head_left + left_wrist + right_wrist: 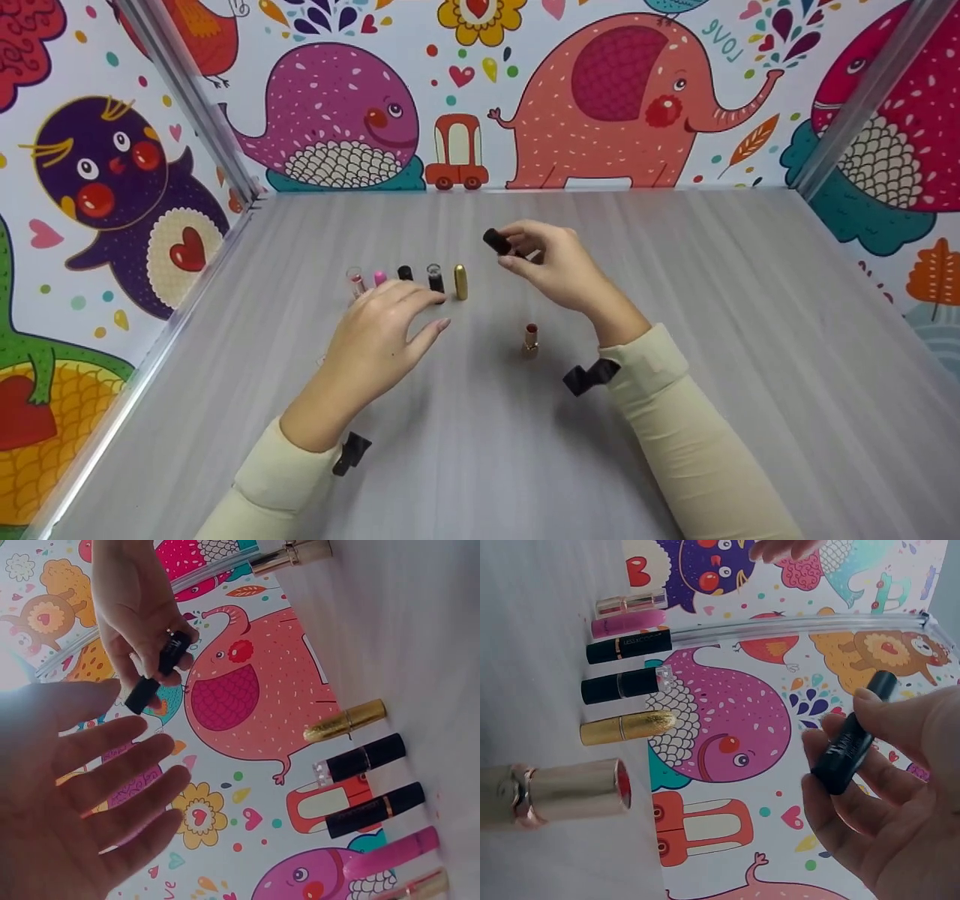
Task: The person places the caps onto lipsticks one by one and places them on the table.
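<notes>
My right hand [559, 262] holds a black lipstick tube [496, 241] above the table, pinched between thumb and fingers. Pale lettering shows on its side in the right wrist view. My left hand [379, 337] hovers with spread fingers, nothing in its grasp, in front of a row of upright lipsticks. From the right, that row has a gold tube [460, 282], a black one with a clear top [435, 281], a black one [630, 646], a pink one [394, 851] and a clear-topped one [355, 280]. Closer to me stands a gold lipstick with a reddish top [531, 341], apart from the row.
The grey wood-grain table [735, 300] is backed by printed panels with cartoon animals [615, 97]. Metal corner posts [199, 97] rise at its far corners. A black wrist strap piece [590, 376] hangs at my right cuff.
</notes>
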{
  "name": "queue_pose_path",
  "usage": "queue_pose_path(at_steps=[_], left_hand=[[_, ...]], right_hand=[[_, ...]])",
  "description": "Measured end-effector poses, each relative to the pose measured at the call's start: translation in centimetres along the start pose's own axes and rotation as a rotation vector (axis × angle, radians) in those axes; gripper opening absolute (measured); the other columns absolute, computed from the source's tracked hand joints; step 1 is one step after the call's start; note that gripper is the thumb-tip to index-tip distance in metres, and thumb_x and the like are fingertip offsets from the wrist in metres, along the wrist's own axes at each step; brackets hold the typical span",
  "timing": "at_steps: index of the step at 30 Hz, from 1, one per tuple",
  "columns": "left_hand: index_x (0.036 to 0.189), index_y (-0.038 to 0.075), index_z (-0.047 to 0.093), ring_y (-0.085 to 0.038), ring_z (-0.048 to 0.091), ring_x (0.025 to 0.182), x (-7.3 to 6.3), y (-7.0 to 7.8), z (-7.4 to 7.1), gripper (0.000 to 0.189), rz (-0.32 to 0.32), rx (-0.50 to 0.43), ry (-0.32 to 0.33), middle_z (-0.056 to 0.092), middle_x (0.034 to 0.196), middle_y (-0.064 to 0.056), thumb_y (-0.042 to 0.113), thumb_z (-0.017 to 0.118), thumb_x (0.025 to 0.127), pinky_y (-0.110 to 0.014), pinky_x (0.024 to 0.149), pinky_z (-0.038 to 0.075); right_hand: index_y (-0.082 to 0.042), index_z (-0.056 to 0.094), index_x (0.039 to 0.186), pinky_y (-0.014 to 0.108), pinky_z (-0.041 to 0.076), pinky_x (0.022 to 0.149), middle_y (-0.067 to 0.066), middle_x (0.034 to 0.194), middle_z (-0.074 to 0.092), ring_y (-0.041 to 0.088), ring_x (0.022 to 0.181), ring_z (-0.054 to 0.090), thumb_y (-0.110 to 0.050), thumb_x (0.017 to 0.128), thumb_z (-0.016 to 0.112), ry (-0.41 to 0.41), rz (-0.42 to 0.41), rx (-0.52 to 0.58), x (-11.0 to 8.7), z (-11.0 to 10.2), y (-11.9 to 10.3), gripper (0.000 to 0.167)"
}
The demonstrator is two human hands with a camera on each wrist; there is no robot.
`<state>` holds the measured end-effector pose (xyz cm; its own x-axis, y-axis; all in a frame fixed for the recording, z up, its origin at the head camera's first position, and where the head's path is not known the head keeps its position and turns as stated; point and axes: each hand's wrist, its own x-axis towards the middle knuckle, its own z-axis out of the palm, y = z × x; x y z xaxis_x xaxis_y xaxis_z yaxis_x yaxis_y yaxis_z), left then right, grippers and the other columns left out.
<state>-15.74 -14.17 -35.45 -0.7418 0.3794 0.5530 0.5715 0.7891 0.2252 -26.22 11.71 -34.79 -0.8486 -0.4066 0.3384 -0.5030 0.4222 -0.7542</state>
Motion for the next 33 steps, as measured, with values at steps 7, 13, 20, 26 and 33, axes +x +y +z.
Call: queue_pose_path(at_steps=[7, 13, 20, 26, 33], left_hand=[[0.115, 0.009, 0.081, -0.026, 0.071, 0.108, -0.1, -0.4, 0.0, 0.024, -0.007, 0.013, -0.005, 0.077, 0.112, -0.004, 0.022, 0.084, 0.095, -0.048, 0.1, 0.057], [0.113, 0.009, 0.081, -0.026, 0.071, 0.107, 0.0, -0.4, -0.1, 0.023, 0.005, 0.022, 0.009, 0.077, 0.111, -0.003, 0.022, 0.084, 0.095, -0.047, 0.098, 0.058], [0.113, 0.01, 0.081, -0.025, 0.072, 0.106, 0.0, -0.3, -0.3, 0.023, 0.005, 0.029, -0.006, 0.077, 0.11, -0.003, 0.022, 0.085, 0.094, -0.046, 0.098, 0.059], [0.113, 0.011, 0.081, -0.025, 0.071, 0.106, -0.1, -0.2, -0.3, 0.022, 0.004, 0.024, -0.015, 0.078, 0.111, -0.002, 0.022, 0.084, 0.095, -0.046, 0.096, 0.059], [0.112, 0.012, 0.081, -0.024, 0.071, 0.106, -0.2, -0.1, -0.3, 0.021, -0.002, 0.018, -0.019, 0.077, 0.11, -0.002, 0.022, 0.084, 0.095, -0.045, 0.097, 0.059]], right_hand=[[-0.007, 0.077, 0.121, 0.043, 0.06, 0.091, 0.009, 0.114, 0.073, 0.024, 0.106, 0.071, -0.019, 0.098, 0.08, -0.045, 0.118, -0.011, 1.4, 0.3, 0.7, 0.027], [-0.003, 0.078, 0.116, 0.037, 0.052, 0.077, 0.009, 0.098, 0.067, 0.022, 0.089, 0.064, -0.02, 0.094, 0.085, -0.012, 0.106, -0.12, 2.0, 0.5, 1.7, 0.028], [0.001, 0.073, 0.124, 0.035, 0.063, 0.071, 0.015, 0.108, 0.075, 0.03, 0.089, 0.075, -0.013, 0.096, 0.081, -0.056, 0.18, -0.054, 3.0, 0.2, 4.6, 0.032], [0.001, 0.071, 0.129, 0.043, 0.065, 0.078, 0.017, 0.117, 0.074, 0.027, 0.096, 0.076, -0.011, 0.098, 0.078, -0.11, 0.229, -0.032, 3.3, 0.1, 6.4, 0.034], [0.0, 0.071, 0.13, 0.036, 0.064, 0.073, 0.016, 0.118, 0.074, 0.025, 0.095, 0.075, -0.011, 0.097, 0.079, -0.115, 0.246, -0.034, 3.2, 0.2, 7.0, 0.035]])
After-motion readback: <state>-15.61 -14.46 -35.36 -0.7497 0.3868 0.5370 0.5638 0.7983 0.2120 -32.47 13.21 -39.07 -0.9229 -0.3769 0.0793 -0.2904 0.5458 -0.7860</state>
